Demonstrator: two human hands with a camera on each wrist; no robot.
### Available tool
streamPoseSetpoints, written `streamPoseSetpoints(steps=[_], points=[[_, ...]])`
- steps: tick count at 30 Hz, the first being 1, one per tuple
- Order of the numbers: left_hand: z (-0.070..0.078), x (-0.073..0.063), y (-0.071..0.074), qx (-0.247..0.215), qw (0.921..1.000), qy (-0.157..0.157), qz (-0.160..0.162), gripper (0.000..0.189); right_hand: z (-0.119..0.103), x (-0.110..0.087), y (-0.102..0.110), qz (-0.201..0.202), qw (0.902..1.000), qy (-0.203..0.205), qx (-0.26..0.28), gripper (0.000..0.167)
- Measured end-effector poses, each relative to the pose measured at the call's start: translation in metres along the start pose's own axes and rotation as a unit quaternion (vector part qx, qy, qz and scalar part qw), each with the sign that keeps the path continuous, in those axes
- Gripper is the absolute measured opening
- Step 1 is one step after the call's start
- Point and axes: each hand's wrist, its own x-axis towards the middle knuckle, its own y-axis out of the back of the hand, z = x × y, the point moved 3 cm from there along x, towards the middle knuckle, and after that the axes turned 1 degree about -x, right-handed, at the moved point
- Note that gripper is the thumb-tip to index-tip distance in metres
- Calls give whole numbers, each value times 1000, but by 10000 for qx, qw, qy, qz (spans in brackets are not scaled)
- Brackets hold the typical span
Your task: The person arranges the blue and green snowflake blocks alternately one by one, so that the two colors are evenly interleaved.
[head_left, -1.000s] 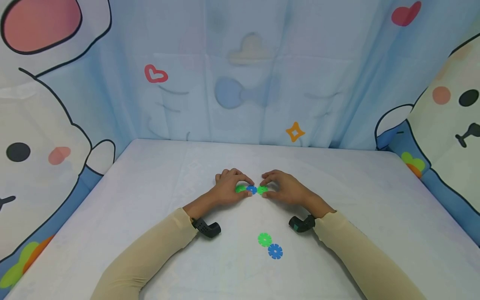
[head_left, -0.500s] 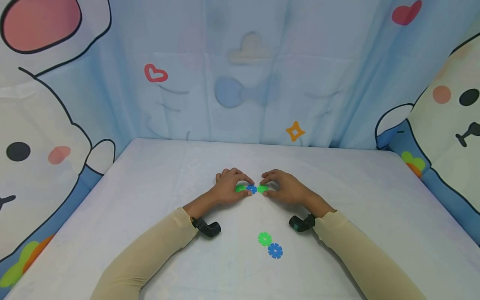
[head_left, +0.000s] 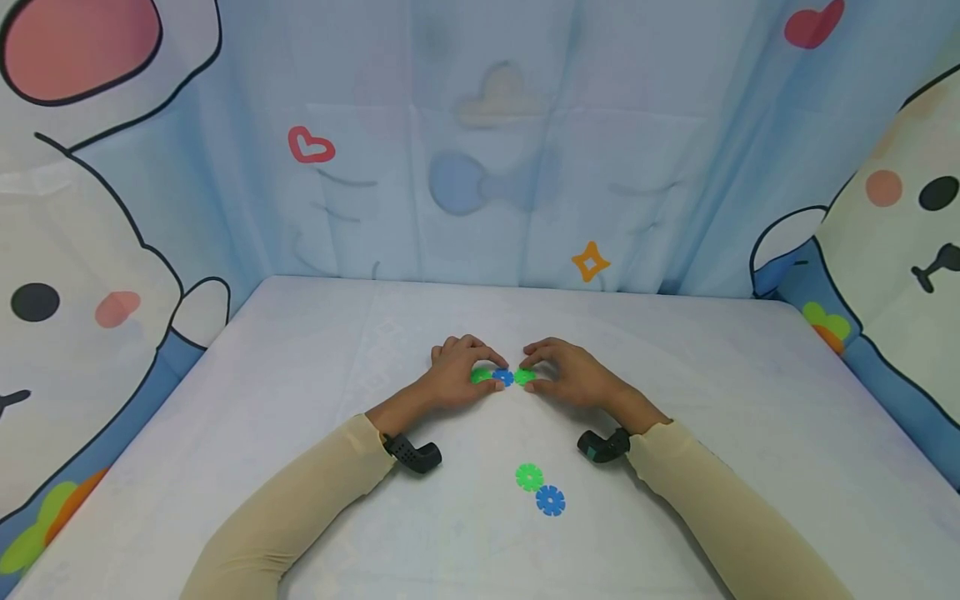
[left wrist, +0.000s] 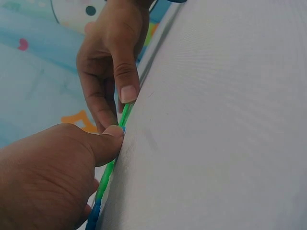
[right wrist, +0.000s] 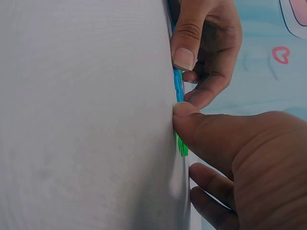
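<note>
In the head view my left hand [head_left: 456, 375] pinches a blue notched plastic disc [head_left: 503, 378] by its edges, thumb below and index finger above. A green notched disc [head_left: 481, 377] adjoins it under the curve of that hand, and the left wrist view shows another blue disc [left wrist: 93, 215] beyond. Facing it, my right hand [head_left: 573, 375] pinches a green disc [head_left: 524, 377] between thumb and index finger. This green disc meets the blue one edge to edge; whether their notches interlock I cannot tell. Fingers cover parts of the row.
Nearer the body, a loose green disc [head_left: 529, 477] and a loose blue disc [head_left: 551, 501] lie on the white tablecloth [head_left: 360, 533], close together. A blue printed curtain [head_left: 495, 233] hangs behind the table. Each wrist wears a black camera [head_left: 414, 456].
</note>
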Motion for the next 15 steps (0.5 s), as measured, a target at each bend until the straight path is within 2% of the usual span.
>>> streamPoseSetpoints(steps=[15], points=[[0, 0, 0, 39, 10000, -4, -3, 30, -1, -1, 2, -29, 9999, 142, 26, 34]])
